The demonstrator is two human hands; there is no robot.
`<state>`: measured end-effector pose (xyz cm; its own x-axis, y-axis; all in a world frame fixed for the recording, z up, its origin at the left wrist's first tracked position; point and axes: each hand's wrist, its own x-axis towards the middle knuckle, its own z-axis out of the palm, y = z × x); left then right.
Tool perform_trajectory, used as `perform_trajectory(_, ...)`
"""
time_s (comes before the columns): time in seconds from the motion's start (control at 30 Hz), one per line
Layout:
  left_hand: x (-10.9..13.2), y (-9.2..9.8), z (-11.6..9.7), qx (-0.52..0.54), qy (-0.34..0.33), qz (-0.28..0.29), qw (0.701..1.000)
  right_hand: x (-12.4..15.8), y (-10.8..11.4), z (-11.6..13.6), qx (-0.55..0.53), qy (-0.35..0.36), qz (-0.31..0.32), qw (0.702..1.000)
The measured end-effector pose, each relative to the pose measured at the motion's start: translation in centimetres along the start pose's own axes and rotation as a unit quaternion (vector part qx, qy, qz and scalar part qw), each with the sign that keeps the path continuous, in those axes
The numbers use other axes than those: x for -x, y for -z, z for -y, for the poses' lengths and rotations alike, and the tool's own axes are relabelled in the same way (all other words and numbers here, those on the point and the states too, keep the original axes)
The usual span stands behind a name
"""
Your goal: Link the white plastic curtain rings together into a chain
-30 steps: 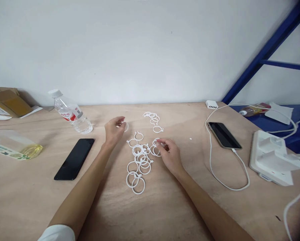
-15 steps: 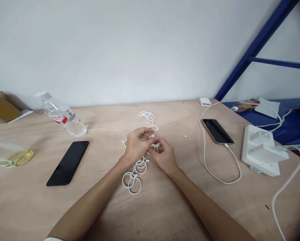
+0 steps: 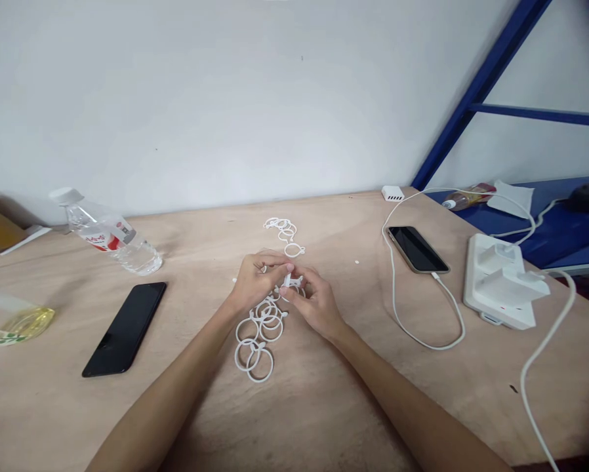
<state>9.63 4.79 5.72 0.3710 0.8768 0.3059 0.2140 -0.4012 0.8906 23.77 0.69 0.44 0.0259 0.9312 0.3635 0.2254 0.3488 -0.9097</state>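
My left hand and my right hand meet over the middle of the wooden table. Between their fingertips is a small white plastic ring, seen nearly edge-on and partly covered by the fingers. Both hands are closed on it. Below and under the hands lies a heap of loose white rings with small tabs, several of them overlapping. Beyond the fingertips, a group of similar rings trails toward the wall and looks linked; the exact joins are too small to tell.
To the left are a black phone, a tilted-looking water bottle and a clear container with yellow liquid. On the right lie a charging phone, its white cable, a power strip and a small white box.
The view has shifted slightly. My fingers have turned the white ring, so its band now stands out between the fingertips. The hands stay together over the heap.
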Motion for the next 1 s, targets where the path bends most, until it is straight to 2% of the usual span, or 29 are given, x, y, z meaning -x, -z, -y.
perform_trajectory(0.13, 0.1, -0.1, 0.4, 0.038, -0.005, 0.020, 0.999, 0.0, 0.1, 0.0, 0.004, 0.016, 0.013, 1.000)
perform_trajectory(0.3, 0.0, -0.1, 0.4, 0.077, 0.030, 0.050, 0.995, 0.0, 0.1, 0.1, 0.000, 0.008, 0.003, 1.000)
perform_trajectory(0.47, -0.1, -0.2, 0.3, 0.085, 0.035, 0.031, 0.995, 0.0, 0.2, 0.4, 0.004, 0.008, 0.010, 1.000)
perform_trajectory(0.77, -0.1, 0.6, 0.6, 0.176, 0.147, 0.054, 0.972, 0.0, 0.3, 0.7, -0.006, 0.008, 0.023, 1.000)
perform_trajectory(0.9, -0.1, 0.7, 1.1, 0.223, 0.150, 0.070, 0.961, 0.0, 0.3, 0.5, -0.009, 0.006, 0.013, 1.000)
perform_trajectory(1.0, -0.2, 0.6, 1.1, 0.213, 0.151, 0.068, 0.963, 0.0, 0.3, 0.4, -0.009, 0.005, 0.004, 1.000)
